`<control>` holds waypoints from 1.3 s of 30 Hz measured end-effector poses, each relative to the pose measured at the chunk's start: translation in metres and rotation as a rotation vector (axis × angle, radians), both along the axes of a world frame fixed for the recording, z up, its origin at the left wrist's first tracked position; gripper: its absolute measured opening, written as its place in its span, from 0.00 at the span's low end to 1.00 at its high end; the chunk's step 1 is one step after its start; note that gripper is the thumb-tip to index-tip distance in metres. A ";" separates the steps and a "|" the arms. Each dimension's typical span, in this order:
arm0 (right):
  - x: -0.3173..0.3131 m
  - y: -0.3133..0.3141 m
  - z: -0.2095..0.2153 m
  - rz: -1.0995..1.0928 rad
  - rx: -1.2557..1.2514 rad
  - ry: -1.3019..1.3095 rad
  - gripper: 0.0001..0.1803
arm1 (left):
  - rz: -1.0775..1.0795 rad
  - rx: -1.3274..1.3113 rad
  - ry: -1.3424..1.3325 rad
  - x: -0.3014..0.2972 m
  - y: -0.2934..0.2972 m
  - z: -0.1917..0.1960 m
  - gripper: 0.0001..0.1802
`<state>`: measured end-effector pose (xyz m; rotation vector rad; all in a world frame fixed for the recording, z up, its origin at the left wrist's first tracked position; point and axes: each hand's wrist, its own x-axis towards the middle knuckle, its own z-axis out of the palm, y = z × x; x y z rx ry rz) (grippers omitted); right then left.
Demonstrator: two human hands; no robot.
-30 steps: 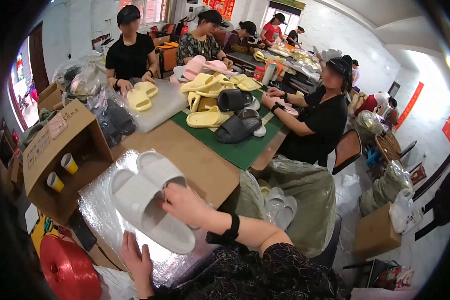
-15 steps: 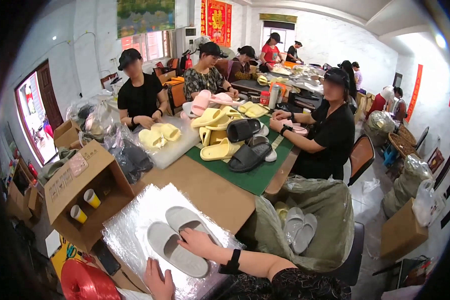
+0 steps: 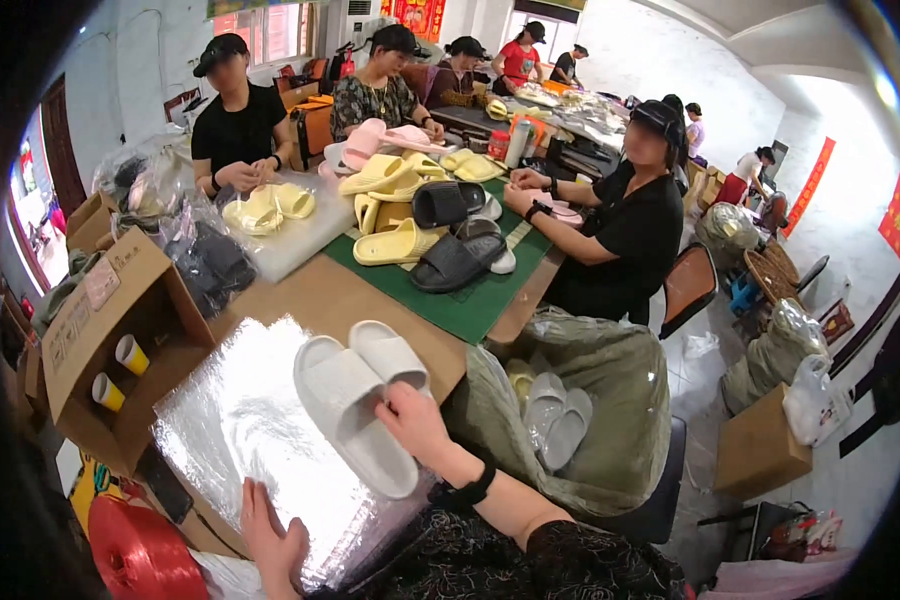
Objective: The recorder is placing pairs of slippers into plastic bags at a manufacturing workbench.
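A pair of light grey slippers (image 3: 338,388) is held by my right hand (image 3: 417,425), with the fingers closed at the inner edge between the two. They appear raised above a stack of clear, shiny plastic bags (image 3: 235,420). At the stack's near edge lies my left hand (image 3: 273,540), fingers stretched out on the film and holding nothing. The right fingertips are partly hidden by the slippers.
A large green sack (image 3: 610,430) holding bagged slippers stands to the right. An open cardboard box (image 3: 110,290) with yellow-and-white cups sits left, above a red twine roll (image 3: 145,550). Yellow and black slippers (image 3: 460,262) pile on a green mat (image 3: 370,290); co-workers sit around the table.
My right hand has closed on the grey slippers and lifted them off the plastic. My left hand stays at the stack's near edge. The whole view has shifted.
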<state>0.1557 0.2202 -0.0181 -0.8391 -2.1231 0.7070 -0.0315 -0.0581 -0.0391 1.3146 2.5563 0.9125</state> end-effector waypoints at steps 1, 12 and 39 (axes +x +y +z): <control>0.005 -0.003 0.005 0.012 0.003 0.008 0.13 | 0.012 0.003 0.008 -0.003 -0.005 -0.001 0.43; 0.060 -0.024 0.004 -0.073 -0.023 0.107 0.12 | -0.173 0.006 0.223 0.010 -0.019 -0.001 0.41; 0.024 -0.078 0.005 0.463 -0.151 0.073 0.13 | -0.368 0.086 0.156 0.040 0.011 -0.009 0.46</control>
